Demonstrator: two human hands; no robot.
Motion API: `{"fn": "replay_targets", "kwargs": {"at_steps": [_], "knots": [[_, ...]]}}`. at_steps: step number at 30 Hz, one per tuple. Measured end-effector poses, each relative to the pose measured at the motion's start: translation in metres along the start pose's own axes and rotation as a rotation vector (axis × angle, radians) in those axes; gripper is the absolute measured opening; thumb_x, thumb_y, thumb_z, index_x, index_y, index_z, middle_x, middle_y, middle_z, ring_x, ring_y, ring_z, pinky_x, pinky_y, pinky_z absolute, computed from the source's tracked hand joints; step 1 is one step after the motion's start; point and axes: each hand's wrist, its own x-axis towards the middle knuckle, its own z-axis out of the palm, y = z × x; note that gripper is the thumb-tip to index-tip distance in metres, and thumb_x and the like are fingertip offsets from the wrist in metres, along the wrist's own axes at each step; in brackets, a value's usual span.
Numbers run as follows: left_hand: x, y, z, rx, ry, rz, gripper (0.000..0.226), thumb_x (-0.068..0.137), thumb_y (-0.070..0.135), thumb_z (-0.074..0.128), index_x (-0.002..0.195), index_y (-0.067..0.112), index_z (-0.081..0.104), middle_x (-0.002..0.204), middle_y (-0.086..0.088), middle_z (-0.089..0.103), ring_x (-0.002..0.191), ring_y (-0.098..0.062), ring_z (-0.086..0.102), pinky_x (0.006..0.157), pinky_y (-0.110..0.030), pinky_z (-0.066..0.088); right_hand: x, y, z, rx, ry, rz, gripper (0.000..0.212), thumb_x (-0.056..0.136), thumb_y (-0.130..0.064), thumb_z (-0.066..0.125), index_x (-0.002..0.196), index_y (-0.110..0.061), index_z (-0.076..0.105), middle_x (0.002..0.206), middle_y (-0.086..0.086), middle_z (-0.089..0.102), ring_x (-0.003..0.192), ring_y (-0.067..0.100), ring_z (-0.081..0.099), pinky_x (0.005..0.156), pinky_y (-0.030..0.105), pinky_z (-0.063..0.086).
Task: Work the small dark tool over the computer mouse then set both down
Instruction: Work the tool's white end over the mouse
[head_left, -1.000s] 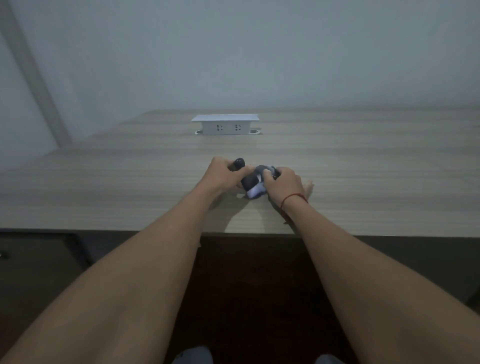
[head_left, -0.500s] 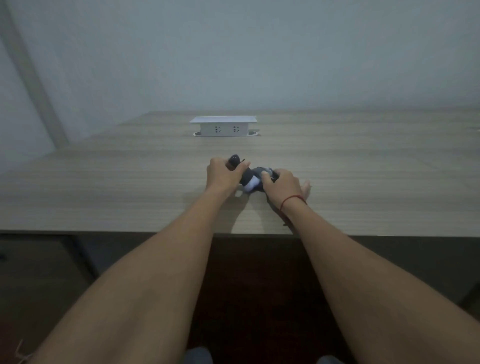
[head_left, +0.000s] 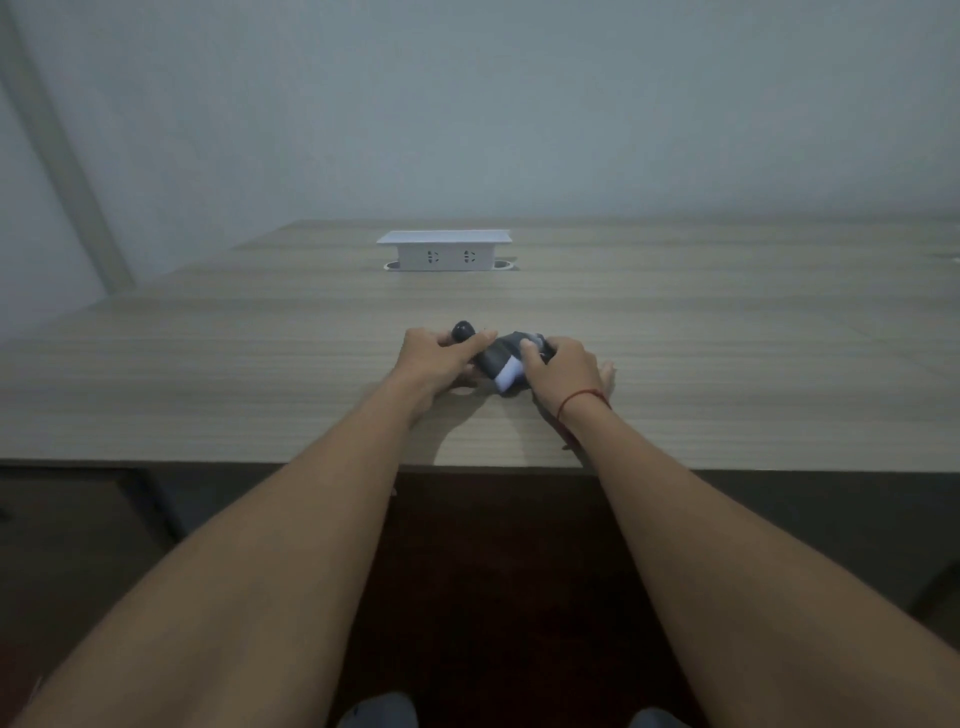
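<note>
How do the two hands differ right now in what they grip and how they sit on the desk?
The left hand is closed around the small dark tool, whose rounded end pokes up above the fingers; the right hand holds the computer mouse, grey with a white end. The right wrist wears a red string; the left is bare. The right hand's outer fingers spread on the wooden desk; the left is curled. Both meet at the mouse.

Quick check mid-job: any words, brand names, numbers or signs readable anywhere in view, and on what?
None can be read.
Computer mouse: no legible marking; mostly hidden by the right hand.
Small dark tool in the left hand: no print visible.
White socket box on the table: only socket slots, no lettering.
</note>
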Motion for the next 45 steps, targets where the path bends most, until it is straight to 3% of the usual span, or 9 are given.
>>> {"fn": "replay_targets", "kwargs": {"at_steps": [4, 10, 14, 19, 24, 29, 37, 40, 45], "knots": [[0.000, 0.002, -0.007, 0.020, -0.155, 0.029, 0.024, 0.080, 0.025, 0.078, 0.092, 0.007, 0.068, 0.093, -0.014, 0.076, 0.075, -0.019, 0.077, 0.066, -0.026, 0.061, -0.001, -0.001, 0.001, -0.013, -0.028, -0.006, 0.047, 0.090, -0.054, 0.035, 0.110, -0.021, 0.063, 0.104, 0.005, 0.067, 0.107, 0.026, 0.056, 0.112, 0.048, 0.012], [0.008, 0.001, -0.001, 0.217, 0.205, 0.241, 0.036, 0.081, 0.029, 0.076, 0.107, 0.005, 0.071, 0.093, -0.002, 0.069, 0.089, -0.017, 0.066, 0.081, -0.028, 0.051, -0.003, -0.001, 0.000, -0.005, -0.026, -0.020, 0.045, 0.091, -0.052, 0.035, 0.112, -0.021, 0.061, 0.104, 0.004, 0.067, 0.105, 0.025, 0.056, 0.112, 0.048, 0.012], [0.006, -0.002, -0.013, 0.049, -0.075, 0.105, 0.019, 0.082, 0.024, 0.075, 0.093, 0.009, 0.069, 0.097, -0.014, 0.073, 0.093, -0.029, 0.072, 0.088, -0.044, 0.059, 0.001, 0.000, 0.002, 0.003, -0.030, -0.013, 0.045, 0.090, -0.052, 0.035, 0.113, -0.022, 0.061, 0.107, 0.005, 0.067, 0.108, 0.025, 0.055, 0.113, 0.048, 0.010], [0.007, -0.001, -0.001, 0.146, 0.093, 0.207, 0.015, 0.082, 0.026, 0.075, 0.083, 0.014, 0.068, 0.087, -0.006, 0.072, 0.085, -0.021, 0.070, 0.081, -0.033, 0.058, 0.001, 0.001, 0.004, -0.009, -0.022, -0.012, 0.045, 0.090, -0.053, 0.034, 0.108, -0.023, 0.061, 0.101, 0.003, 0.067, 0.105, 0.025, 0.056, 0.111, 0.049, 0.013], [0.003, 0.000, -0.005, 0.109, -0.232, 0.047, 0.027, 0.078, 0.031, 0.078, 0.092, 0.008, 0.071, 0.079, -0.005, 0.078, 0.078, -0.020, 0.076, 0.074, -0.032, 0.060, 0.001, 0.001, 0.001, 0.005, -0.034, 0.002, 0.044, 0.090, -0.052, 0.035, 0.106, -0.021, 0.062, 0.102, 0.005, 0.067, 0.108, 0.025, 0.055, 0.112, 0.050, 0.011], [0.008, -0.008, 0.010, 0.035, 0.181, 0.102, 0.028, 0.079, 0.030, 0.078, 0.096, 0.009, 0.069, 0.095, -0.008, 0.073, 0.092, -0.023, 0.070, 0.088, -0.039, 0.057, -0.002, 0.002, 0.000, 0.041, -0.033, -0.006, 0.041, 0.092, -0.050, 0.036, 0.110, -0.022, 0.060, 0.104, 0.005, 0.066, 0.109, 0.025, 0.054, 0.113, 0.047, 0.009], [0.017, -0.006, -0.001, 0.219, 0.247, 0.247, 0.033, 0.079, 0.030, 0.078, 0.100, 0.005, 0.072, 0.090, -0.005, 0.070, 0.085, -0.018, 0.066, 0.073, -0.025, 0.052, 0.002, 0.005, 0.004, 0.036, -0.027, -0.018, 0.041, 0.090, -0.051, 0.037, 0.109, -0.024, 0.062, 0.103, 0.004, 0.068, 0.107, 0.025, 0.056, 0.113, 0.049, 0.008], [0.014, -0.002, 0.002, 0.022, 0.107, 0.170, 0.026, 0.079, 0.023, 0.079, 0.094, 0.005, 0.069, 0.096, -0.012, 0.073, 0.089, -0.022, 0.072, 0.077, -0.028, 0.059, 0.004, 0.005, 0.005, 0.064, -0.020, -0.029, 0.037, 0.089, -0.052, 0.038, 0.101, -0.026, 0.063, 0.096, 0.001, 0.068, 0.102, 0.023, 0.057, 0.113, 0.050, 0.008], [0.008, 0.000, -0.006, 0.055, -0.086, 0.131, 0.015, 0.079, 0.019, 0.079, 0.084, 0.008, 0.070, 0.072, 0.000, 0.076, 0.066, -0.010, 0.075, 0.054, -0.015, 0.054, 0.003, 0.005, 0.002, 0.030, -0.014, -0.020, 0.043, 0.089, -0.053, 0.038, 0.106, -0.023, 0.064, 0.103, 0.005, 0.068, 0.107, 0.026, 0.055, 0.112, 0.049, 0.011]]}}
